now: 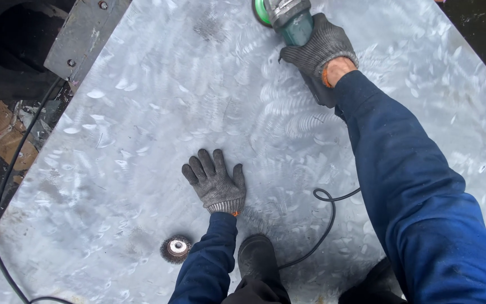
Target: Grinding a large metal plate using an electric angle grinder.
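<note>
You grind a galvanized steel sheet [158,101], one palm braced on it.
Your right hand [319,48] has its fingers clenched around the angle grinder [291,19] at the sheet's far edge; your left hand [216,181] lies flat, fingers released, beyond the loose wire cup brush [176,247].

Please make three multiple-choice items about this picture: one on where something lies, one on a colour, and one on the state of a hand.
1. Where does the wire brush wheel lie?
A. on the metal sheet, beside the left forearm
B. under the right hand
C. on the cardboard

2. What colour are the sleeves?
A. red
B. blue
C. white

3. What is the left hand doing?
A. holding the cable
B. gripping the brush wheel
C. resting flat on the sheet with fingers spread

Answers:
1 A, it sits on the sheet next to the left sleeve.
2 B, both arms are in blue.
3 C, the gloved palm lies open, while the right hand grips the grinder.
</note>
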